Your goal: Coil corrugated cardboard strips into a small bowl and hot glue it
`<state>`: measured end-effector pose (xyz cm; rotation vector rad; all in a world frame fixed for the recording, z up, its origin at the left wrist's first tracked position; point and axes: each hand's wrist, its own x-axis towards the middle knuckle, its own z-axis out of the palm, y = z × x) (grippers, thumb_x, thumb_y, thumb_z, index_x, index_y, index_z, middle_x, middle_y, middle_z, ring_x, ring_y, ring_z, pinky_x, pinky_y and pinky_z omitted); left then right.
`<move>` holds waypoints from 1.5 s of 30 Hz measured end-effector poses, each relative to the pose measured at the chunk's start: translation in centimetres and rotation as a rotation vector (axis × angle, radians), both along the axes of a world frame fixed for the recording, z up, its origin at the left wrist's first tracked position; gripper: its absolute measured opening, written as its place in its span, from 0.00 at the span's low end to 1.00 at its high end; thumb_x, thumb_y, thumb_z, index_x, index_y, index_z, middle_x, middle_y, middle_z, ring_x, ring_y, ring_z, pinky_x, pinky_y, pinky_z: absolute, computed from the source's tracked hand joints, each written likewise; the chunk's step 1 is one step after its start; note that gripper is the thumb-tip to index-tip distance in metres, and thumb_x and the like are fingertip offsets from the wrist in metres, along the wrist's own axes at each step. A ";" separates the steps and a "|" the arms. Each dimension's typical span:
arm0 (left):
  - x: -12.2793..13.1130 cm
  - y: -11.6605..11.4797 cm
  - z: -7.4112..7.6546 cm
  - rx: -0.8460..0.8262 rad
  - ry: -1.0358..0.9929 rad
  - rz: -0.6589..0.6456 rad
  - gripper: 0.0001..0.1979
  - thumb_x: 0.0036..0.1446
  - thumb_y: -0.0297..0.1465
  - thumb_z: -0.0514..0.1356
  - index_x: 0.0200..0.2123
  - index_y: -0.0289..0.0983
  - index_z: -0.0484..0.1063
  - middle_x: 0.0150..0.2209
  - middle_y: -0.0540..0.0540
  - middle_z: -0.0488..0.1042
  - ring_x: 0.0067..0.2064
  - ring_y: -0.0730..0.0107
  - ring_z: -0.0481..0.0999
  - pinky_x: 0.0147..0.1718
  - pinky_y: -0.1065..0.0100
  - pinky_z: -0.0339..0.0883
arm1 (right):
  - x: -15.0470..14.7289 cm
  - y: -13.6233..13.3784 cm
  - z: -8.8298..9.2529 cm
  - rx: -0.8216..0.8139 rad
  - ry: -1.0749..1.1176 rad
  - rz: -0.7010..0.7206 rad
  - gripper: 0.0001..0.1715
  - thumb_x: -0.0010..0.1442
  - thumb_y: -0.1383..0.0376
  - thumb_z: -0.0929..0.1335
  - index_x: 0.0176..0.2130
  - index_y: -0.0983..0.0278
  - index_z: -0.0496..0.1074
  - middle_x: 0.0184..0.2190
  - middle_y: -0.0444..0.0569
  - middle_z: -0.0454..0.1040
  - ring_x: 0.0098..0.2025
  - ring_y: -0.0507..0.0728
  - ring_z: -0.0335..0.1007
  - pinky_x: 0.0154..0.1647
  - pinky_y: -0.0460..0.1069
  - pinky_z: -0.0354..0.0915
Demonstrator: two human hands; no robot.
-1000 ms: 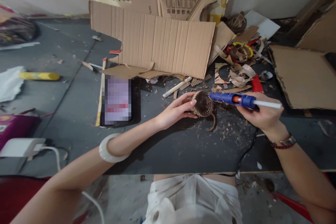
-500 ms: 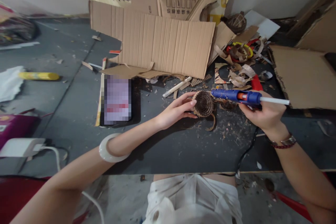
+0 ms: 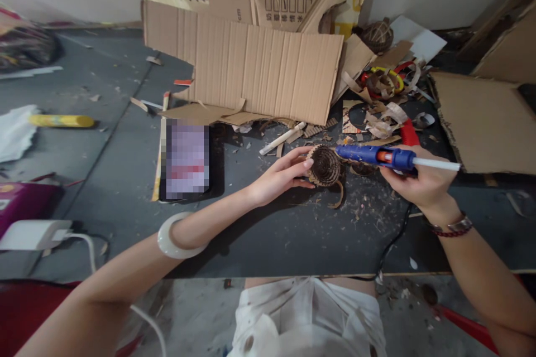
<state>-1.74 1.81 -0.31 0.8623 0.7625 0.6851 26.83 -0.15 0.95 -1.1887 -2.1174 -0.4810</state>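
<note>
Left hand: The left hand (image 3: 278, 175) gripped a coiled corrugated-cardboard disc (image 3: 324, 166), fingertips against its rim.
Right hand: The right hand (image 3: 419, 184) clamped a blue hot glue gun (image 3: 377, 156) fitted with a white glue stick (image 3: 435, 164), nozzle just beside the disc.
Hands: Apart, disc and gun between them.
Disc: Held over the dark table (image 3: 268, 245), near cardboard scraps (image 3: 381, 125).

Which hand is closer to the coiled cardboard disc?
Left. The left hand holds the coiled cardboard disc from its left side. The right hand is off to the disc's right, holding a blue glue gun, nozzle toward the disc.
</note>
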 end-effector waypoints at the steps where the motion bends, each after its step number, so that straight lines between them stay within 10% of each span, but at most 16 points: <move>1: 0.0 0.0 0.0 -0.001 -0.001 -0.001 0.20 0.55 0.38 0.63 0.50 0.42 0.67 0.47 0.45 0.69 0.42 0.67 0.73 0.40 0.63 0.71 | 0.0 0.0 0.0 0.003 -0.007 -0.002 0.11 0.52 0.62 0.72 0.38 0.60 0.72 0.27 0.46 0.78 0.25 0.56 0.74 0.26 0.49 0.68; 45: -0.1 0.1 -0.3 0.015 0.007 -0.014 0.21 0.56 0.38 0.62 0.52 0.42 0.66 0.47 0.44 0.70 0.42 0.67 0.73 0.41 0.62 0.71 | -0.3 0.3 -0.3 0.163 -0.016 -0.081 0.12 0.48 0.62 0.73 0.33 0.65 0.73 0.26 0.48 0.77 0.23 0.54 0.72 0.22 0.47 0.65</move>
